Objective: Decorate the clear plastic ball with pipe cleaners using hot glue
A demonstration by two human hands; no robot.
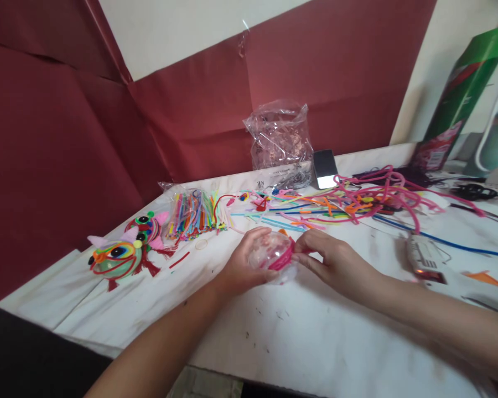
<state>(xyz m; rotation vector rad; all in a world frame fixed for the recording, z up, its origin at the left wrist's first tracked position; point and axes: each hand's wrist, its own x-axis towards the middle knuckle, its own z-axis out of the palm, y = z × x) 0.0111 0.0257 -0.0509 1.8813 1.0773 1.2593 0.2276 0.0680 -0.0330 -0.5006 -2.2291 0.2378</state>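
Observation:
Low over the middle of the table, my left hand (pixel 241 264) is closed around a clear plastic ball (pixel 268 249). A bright pink pipe cleaner (pixel 283 258) runs around the ball's right side. Thumb and fingers of my right hand (pixel 332 258) pinch that pink strand at the ball's right edge; the fingertips partly cover the spot. A bit of orange shows at the top of the ball. Farther left stand two decorated balls, one with a rainbow-ringed eye (pixel 117 253) and red tassels, the other behind it with pink fins (pixel 160 241).
Bundled pipe cleaners (pixel 197 213) lie in plastic at the back left. Loose coloured ones and a pink tangle (pixel 385 193) spread across the back right. A glue gun (pixel 423 257) with an orange light lies right of my hands. A clear bag (pixel 280 138) and black-and-white box (pixel 326 168) stand behind.

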